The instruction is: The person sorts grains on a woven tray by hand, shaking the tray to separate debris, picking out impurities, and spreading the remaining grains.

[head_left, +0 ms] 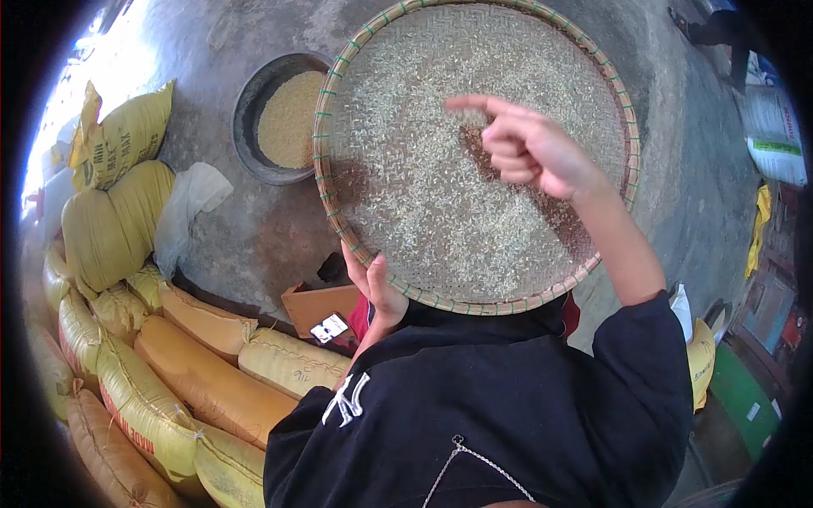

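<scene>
A round woven winnowing tray (508,302) with a bamboo rim bound in green lies in front of me, pale grains (500,237) spread thinly over it. My left hand (378,288) grips its lower left rim, the thumb and fingers partly hidden at the edge. Above the middle of the tray is my right hand (533,148), index finger stretched out to the left and the other fingers curled. I see nothing held in it, and it looks slightly blurred. Its shadow falls on the grains.
Left of the tray, a dark basin (246,127) holds yellowish grain (292,118). Filled yellow and orange sacks (212,372) are stacked at the lower left. A brown box (318,305) and a phone (329,328) are near my left arm. A white sack (772,127) stands at far right.
</scene>
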{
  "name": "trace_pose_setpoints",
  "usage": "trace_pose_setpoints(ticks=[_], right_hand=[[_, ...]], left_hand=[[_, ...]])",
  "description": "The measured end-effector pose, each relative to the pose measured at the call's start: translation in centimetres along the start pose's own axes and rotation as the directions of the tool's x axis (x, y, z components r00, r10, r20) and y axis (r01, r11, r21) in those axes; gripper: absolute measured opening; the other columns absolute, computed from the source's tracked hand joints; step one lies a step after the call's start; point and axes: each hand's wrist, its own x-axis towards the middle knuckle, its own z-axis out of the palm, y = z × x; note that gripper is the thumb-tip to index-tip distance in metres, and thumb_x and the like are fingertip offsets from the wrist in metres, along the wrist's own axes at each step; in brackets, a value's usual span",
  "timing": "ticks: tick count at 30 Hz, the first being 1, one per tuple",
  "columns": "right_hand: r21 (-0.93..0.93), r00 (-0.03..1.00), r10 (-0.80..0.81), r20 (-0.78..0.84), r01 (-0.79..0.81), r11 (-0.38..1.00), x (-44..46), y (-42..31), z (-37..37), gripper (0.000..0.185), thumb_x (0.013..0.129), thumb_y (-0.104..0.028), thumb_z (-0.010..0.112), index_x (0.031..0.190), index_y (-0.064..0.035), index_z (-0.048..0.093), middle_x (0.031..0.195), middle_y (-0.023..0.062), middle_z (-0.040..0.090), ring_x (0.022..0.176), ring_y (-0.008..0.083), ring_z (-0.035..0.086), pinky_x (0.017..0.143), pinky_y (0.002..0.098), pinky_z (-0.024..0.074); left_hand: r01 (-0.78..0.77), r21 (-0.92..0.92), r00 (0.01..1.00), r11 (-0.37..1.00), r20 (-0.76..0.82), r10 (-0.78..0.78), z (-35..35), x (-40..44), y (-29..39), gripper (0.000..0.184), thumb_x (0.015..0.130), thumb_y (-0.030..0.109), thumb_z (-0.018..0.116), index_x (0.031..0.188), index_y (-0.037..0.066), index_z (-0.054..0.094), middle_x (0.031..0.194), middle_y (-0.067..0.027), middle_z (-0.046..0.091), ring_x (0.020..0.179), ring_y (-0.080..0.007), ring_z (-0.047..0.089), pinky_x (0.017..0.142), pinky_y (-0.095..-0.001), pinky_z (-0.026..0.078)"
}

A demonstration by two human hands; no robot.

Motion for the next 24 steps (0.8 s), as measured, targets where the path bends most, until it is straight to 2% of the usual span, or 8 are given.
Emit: trace_pose_setpoints(ticks=[7, 9, 11, 12, 15, 16, 19, 24], right_hand=[[0.048, 0.954, 0.214, 0.212, -0.229, 0.972, -3.5, 2.4, -0.2, 0.041, 0.089, -0.006, 0.042, 0.128, 0.0013, 0.049, 0.051, -0.0115, 0.027, 0.038, 0.0007, 0.025, 0.033, 0.0175, 0.0182], [0.065, 0.989, 0.117, 0.086, -0.123, 0.99, -5.2, 2.2, -0.9, 0.032, 0.09, -0.004, 0.045, 0.12, 0.0018, 0.055, 0.053, -0.0107, 0.035, 0.042, -0.0003, 0.029, 0.037, 0.0179, 0.0198], [-0.431, 0.973, -0.181, -0.144, 0.104, 0.896, -6.1, 2.4, -0.9, 0.025, 0.091, -0.008, 0.051, 0.113, -0.0004, 0.058, 0.052, -0.0098, 0.041, 0.044, -0.0011, 0.031, 0.042, 0.0182, 0.0202], [-0.491, 0.957, -0.185, -0.225, 0.052, 0.87, -6.6, 3.1, -0.8, 0.017, 0.091, -0.011, 0.055, 0.106, -0.0048, 0.062, 0.051, -0.0081, 0.044, 0.046, -0.0007, 0.033, 0.044, 0.0211, 0.0225], [-0.646, 0.979, -0.158, -0.127, 0.039, 0.762, -7.4, 5.4, 0.3, 0.014, 0.09, -0.011, 0.056, 0.101, -0.0073, 0.064, 0.049, -0.0054, 0.039, 0.044, 0.0015, 0.032, 0.043, 0.0245, 0.0229], [-0.766, 0.979, -0.186, -0.088, 0.053, 0.641, -7.6, 5.5, 0.8, 0.012, 0.089, -0.012, 0.057, 0.097, -0.0086, 0.065, 0.049, 0.0019, 0.046, 0.04, 0.0083, 0.04, 0.042, 0.0283, 0.0295], [-0.831, 0.917, -0.394, -0.068, 0.167, 0.531, -7.1, 7.0, 1.9, 0.013, 0.088, -0.014, 0.06, 0.098, -0.0088, 0.065, 0.055, 0.0083, 0.055, 0.043, 0.0172, 0.051, 0.044, 0.0303, 0.0372], [-0.81, 0.924, -0.356, -0.138, 0.102, 0.577, -7.0, 7.9, 2.7, 0.013, 0.088, -0.014, 0.06, 0.098, -0.0081, 0.064, 0.064, 0.0113, 0.061, 0.048, 0.0204, 0.057, 0.048, 0.0308, 0.0425]], left_hand=[[0.003, -0.034, 1.0, 0.999, 0.017, -0.003, -0.1, 0.0, 0.3, 0.068, 0.077, 0.013, 0.049, 0.139, -0.005, 0.029, 0.128, -0.015, 0.048, 0.114, -0.0229, 0.049, 0.1, -0.0351, 0.035], [0.019, -0.044, 1.0, 0.999, 0.008, -0.019, 0.1, -0.1, 0.4, 0.068, 0.077, 0.013, 0.049, 0.139, -0.005, 0.029, 0.127, -0.015, 0.048, 0.113, -0.0228, 0.049, 0.099, -0.0351, 0.036], [0.032, -0.052, 0.999, 0.998, 0.002, -0.032, -0.1, -0.2, 0.2, 0.068, 0.077, 0.013, 0.049, 0.139, -0.005, 0.029, 0.127, -0.015, 0.049, 0.112, -0.0227, 0.05, 0.099, -0.0351, 0.036], [0.03, -0.053, 1.0, 0.998, -0.002, -0.03, -0.3, -0.2, -0.1, 0.068, 0.077, 0.013, 0.049, 0.139, -0.005, 0.029, 0.127, -0.015, 0.049, 0.112, -0.0227, 0.05, 0.098, -0.035, 0.037], [0.022, -0.041, 1.0, 0.999, 0.0, -0.022, -0.4, -0.1, -0.1, 0.068, 0.076, 0.013, 0.049, 0.139, -0.004, 0.03, 0.126, -0.0148, 0.049, 0.111, -0.0226, 0.05, 0.098, -0.0349, 0.037], [0.013, -0.027, 1.0, 1.0, 0.005, -0.013, -0.4, -0.1, 0.0, 0.067, 0.076, 0.013, 0.049, 0.139, -0.004, 0.03, 0.125, -0.0147, 0.05, 0.11, -0.0225, 0.051, 0.097, -0.0348, 0.037], [0.013, -0.034, 1.0, 0.999, -0.014, -0.014, -0.3, -0.2, -0.1, 0.067, 0.076, 0.013, 0.049, 0.138, -0.004, 0.031, 0.123, -0.0145, 0.051, 0.11, -0.0224, 0.051, 0.097, -0.0346, 0.038], [0.005, -0.029, 1.0, 1.0, 0.007, -0.005, -0.6, -0.1, 0.0, 0.066, 0.077, 0.012, 0.049, 0.138, -0.004, 0.031, 0.124, -0.0141, 0.051, 0.11, -0.0221, 0.05, 0.097, -0.0347, 0.037]])
